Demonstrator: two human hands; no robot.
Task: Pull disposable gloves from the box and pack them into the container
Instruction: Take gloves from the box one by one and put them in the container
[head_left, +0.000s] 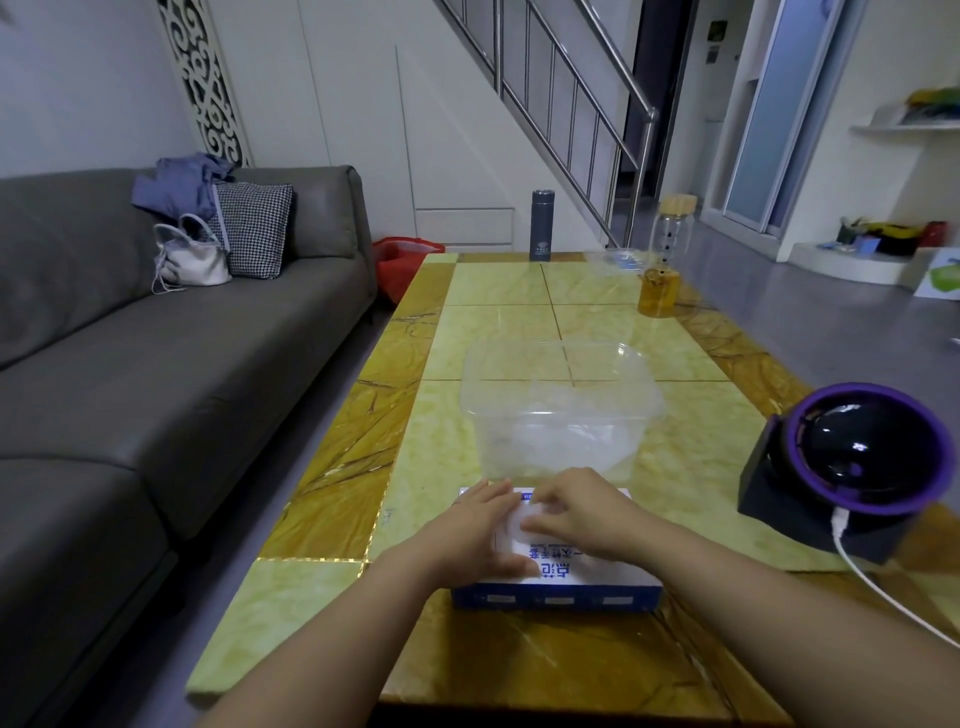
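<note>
Both hands rest on the glove box (587, 578) at the surface's (498, 291) near edge. The left hand (480, 525) lies flat, steadying it; the right hand (576, 512) curls its fingers into the opening, grasp unclear. Just beyond the box, crumpled gloves (561, 436) lie inside the clear container (556, 414).

Both forearms reach forward from the near side. The left hand (479, 526) lies flat, fingers straight. The right hand (584, 512), just beside it, pinches a glove (519, 521) with bent fingers.
</note>
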